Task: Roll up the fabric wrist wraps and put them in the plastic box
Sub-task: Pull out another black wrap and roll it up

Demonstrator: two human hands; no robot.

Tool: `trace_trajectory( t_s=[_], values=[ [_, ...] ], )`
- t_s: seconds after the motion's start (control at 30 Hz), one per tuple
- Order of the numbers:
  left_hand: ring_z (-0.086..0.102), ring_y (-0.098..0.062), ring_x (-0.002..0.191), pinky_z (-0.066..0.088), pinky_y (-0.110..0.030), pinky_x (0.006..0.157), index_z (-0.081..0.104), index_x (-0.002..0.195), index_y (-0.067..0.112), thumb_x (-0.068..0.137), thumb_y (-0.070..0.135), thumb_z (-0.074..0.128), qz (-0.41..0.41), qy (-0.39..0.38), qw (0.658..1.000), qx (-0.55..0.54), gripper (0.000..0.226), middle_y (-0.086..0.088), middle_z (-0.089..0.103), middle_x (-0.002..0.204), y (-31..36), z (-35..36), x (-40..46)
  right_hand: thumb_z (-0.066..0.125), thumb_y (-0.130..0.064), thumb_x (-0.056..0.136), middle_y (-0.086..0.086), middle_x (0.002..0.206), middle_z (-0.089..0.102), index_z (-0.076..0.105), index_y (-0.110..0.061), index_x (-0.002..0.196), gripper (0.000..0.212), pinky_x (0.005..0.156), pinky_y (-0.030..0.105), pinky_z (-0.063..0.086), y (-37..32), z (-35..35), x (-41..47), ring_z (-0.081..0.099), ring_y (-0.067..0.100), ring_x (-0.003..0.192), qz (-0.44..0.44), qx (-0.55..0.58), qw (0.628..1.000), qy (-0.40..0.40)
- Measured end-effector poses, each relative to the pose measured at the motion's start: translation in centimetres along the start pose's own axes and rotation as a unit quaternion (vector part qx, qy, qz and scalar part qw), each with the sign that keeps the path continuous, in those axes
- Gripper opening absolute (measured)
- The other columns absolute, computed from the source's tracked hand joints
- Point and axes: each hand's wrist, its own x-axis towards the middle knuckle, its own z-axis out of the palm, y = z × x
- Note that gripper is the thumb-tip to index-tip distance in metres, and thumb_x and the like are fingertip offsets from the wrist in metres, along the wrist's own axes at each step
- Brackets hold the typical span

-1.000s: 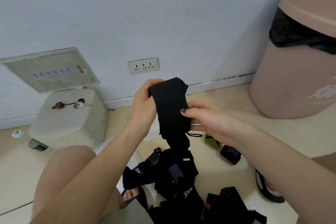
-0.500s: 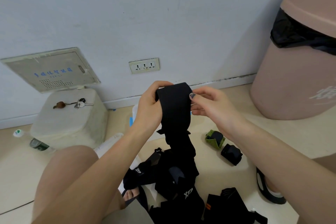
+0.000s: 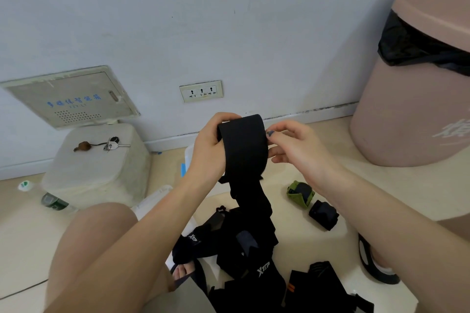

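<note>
Since a second ago the right hand (image 3: 292, 145) has climbed from the strap's middle to its top edge.
Nearest, loose black wraps (image 3: 244, 256) lie heaped on the floor; above them both hands pinch the black wrist wrap (image 3: 243, 150), left hand (image 3: 208, 150) curled round its edge, rolling barely begun; next, tight turns downward. The plastic box (image 3: 189, 157) peeks behind.

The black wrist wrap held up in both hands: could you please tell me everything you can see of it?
The black wrist wrap is a wide band of plain, matte, stretchy-looking fabric. Its top end curves over in a bend between the hands. The left hand grips its left edge; the right hand pinches its right edge. Below, it narrows and hangs down into the pile of black wraps on the floor. It is not yet rolled.
</note>
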Motion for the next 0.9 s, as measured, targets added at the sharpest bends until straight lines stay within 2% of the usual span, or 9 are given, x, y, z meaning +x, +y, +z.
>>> trace_trajectory(
  t_s=[0.17, 0.3, 0.43, 0.57, 0.6, 0.7, 0.77, 0.83, 0.9],
  values=[
    [0.066, -0.007, 0.088, 0.058, -0.028, 0.077, 0.068, 0.105, 0.024, 0.092, 0.002, 0.068, -0.005, -0.003, 1.0, -0.005, 0.026, 0.008, 0.072, 0.098, -0.1, 0.0, 0.0, 0.074, -0.041, 0.091, -0.009, 0.101, 0.068, 0.066, -0.025, 0.099, 0.02, 0.078, 0.032, 0.059, 0.4, 0.4, -0.5, 0.072, 0.015, 0.082, -0.056, -0.129, 0.99, -0.004],
    [0.067, -0.005, 0.084, 0.058, -0.03, 0.075, 0.067, 0.106, 0.024, 0.093, 0.001, 0.066, -0.022, -0.01, 0.999, -0.023, 0.027, 0.007, 0.072, 0.098, 0.0, 0.1, -0.1, 0.077, -0.037, 0.09, -0.012, 0.101, 0.071, 0.062, -0.023, 0.096, 0.022, 0.071, 0.015, 0.05, 0.6, 0.3, -0.3, 0.069, 0.005, 0.086, -0.071, -0.131, 0.989, -0.012],
    [0.066, -0.009, 0.079, 0.056, -0.03, 0.065, 0.064, 0.107, 0.022, 0.094, 0.001, 0.065, -0.05, -0.016, 0.997, -0.054, 0.025, 0.003, 0.072, 0.095, 0.0, 0.2, -0.3, 0.075, -0.022, 0.093, 0.002, 0.095, 0.077, 0.06, -0.009, 0.094, 0.02, 0.084, 0.032, 0.057, 0.8, 0.7, -0.3, 0.073, 0.015, 0.091, -0.079, -0.088, 0.993, -0.021],
    [0.066, -0.014, 0.083, 0.054, -0.034, 0.068, 0.063, 0.106, 0.022, 0.096, 0.005, 0.064, -0.067, -0.027, 0.995, -0.067, 0.021, 0.0, 0.072, 0.098, 0.2, 0.5, -0.4, 0.072, -0.014, 0.094, 0.003, 0.081, 0.072, 0.056, -0.009, 0.086, 0.019, 0.074, 0.023, 0.054, 0.8, 0.8, -0.4, 0.069, 0.009, 0.075, -0.077, -0.044, 0.996, -0.016],
    [0.065, -0.015, 0.083, 0.053, -0.036, 0.069, 0.064, 0.106, 0.023, 0.097, 0.006, 0.062, -0.079, -0.027, 0.994, -0.076, 0.019, 0.001, 0.072, 0.098, 0.3, 0.6, -0.4, 0.072, -0.013, 0.095, 0.004, 0.081, 0.071, 0.056, -0.011, 0.086, 0.018, 0.078, 0.024, 0.054, 0.8, 0.7, -0.4, 0.067, 0.008, 0.076, -0.073, -0.024, 0.997, -0.018],
    [0.065, -0.022, 0.089, 0.047, -0.043, 0.079, 0.067, 0.11, 0.022, 0.101, 0.015, 0.048, -0.152, -0.035, 0.978, -0.139, 0.022, -0.007, 0.073, 0.103, 0.7, 0.4, -0.2, 0.071, -0.012, 0.095, 0.021, 0.099, 0.073, 0.058, -0.011, 0.088, 0.015, 0.101, 0.048, 0.055, 0.7, 0.5, -0.1, 0.069, 0.019, 0.088, -0.062, 0.022, 0.997, -0.034],
    [0.065, -0.027, 0.099, 0.048, -0.046, 0.089, 0.066, 0.12, 0.013, 0.103, 0.023, 0.04, -0.183, -0.048, 0.964, -0.186, 0.032, -0.016, 0.072, 0.118, 1.0, 0.1, -0.2, 0.071, -0.011, 0.095, 0.026, 0.104, 0.071, 0.057, -0.011, 0.086, 0.016, 0.103, 0.056, 0.051, 0.6, 0.4, -0.2, 0.069, 0.023, 0.089, -0.058, 0.034, 0.997, -0.036],
    [0.067, -0.025, 0.106, 0.05, -0.043, 0.095, 0.064, 0.123, 0.009, 0.107, 0.036, 0.033, -0.19, -0.063, 0.957, -0.211, 0.044, -0.015, 0.071, 0.123, 1.1, 0.0, -0.2, 0.071, -0.011, 0.095, 0.025, 0.1, 0.071, 0.057, -0.012, 0.085, 0.017, 0.102, 0.056, 0.052, 0.6, 0.3, -0.1, 0.068, 0.024, 0.088, -0.058, 0.028, 0.997, -0.029],
    [0.068, -0.02, 0.106, 0.052, -0.038, 0.097, 0.065, 0.115, 0.013, 0.108, 0.044, 0.035, -0.196, -0.071, 0.957, -0.2, 0.043, -0.009, 0.075, 0.112, 1.1, 0.3, -0.4, 0.072, -0.012, 0.094, 0.014, 0.085, 0.071, 0.058, -0.014, 0.084, 0.018, 0.092, 0.047, 0.056, 0.7, 0.3, 0.0, 0.067, 0.02, 0.082, -0.064, 0.02, 0.998, -0.02]
  ],
)
